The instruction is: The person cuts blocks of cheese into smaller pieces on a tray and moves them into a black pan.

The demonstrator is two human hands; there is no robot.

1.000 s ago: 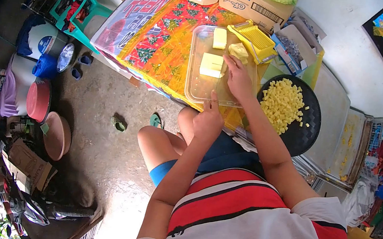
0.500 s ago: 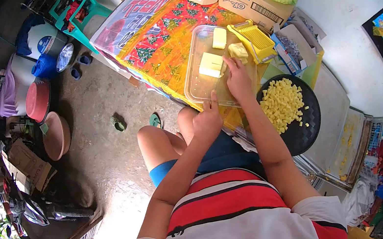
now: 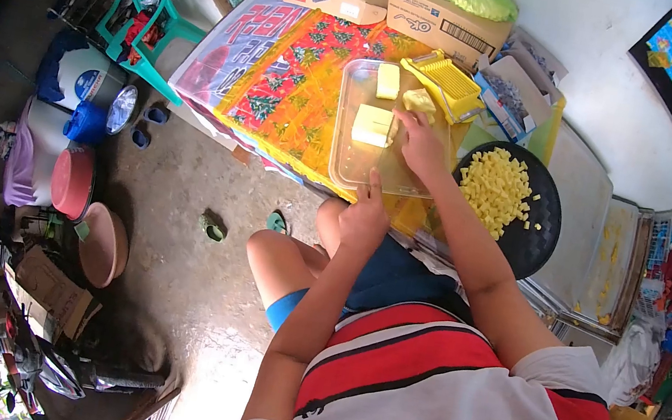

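My left hand [image 3: 366, 220] is closed at the near edge of a clear plastic tray [image 3: 342, 178], index finger stretched forward; what it grips is too small to make out. My right hand [image 3: 422, 148] reaches over the tray, its fingers against the right side of a pale yellow block [image 3: 372, 125] with a cut line across its top. Behind that block stands a smaller yellow block [image 3: 388, 81], and more yellow pieces [image 3: 419, 101] lie beyond my right fingertips. Many small yellow cubes [image 3: 492, 181] fill part of a round black tray [image 3: 536, 240] to the right.
A yellow slotted rack [image 3: 450, 84] and an open box [image 3: 504, 100] sit behind the tray on the patterned tablecloth [image 3: 287, 72]. Cardboard boxes [image 3: 442, 24] line the back. On the left are a green chair [image 3: 150, 30], basins [image 3: 102, 245] and slippers [image 3: 213, 226].
The whole view has shifted slightly, so the table and floor items sit a little lower and to the right. Both hands keep nearly the same places at the tray and block.
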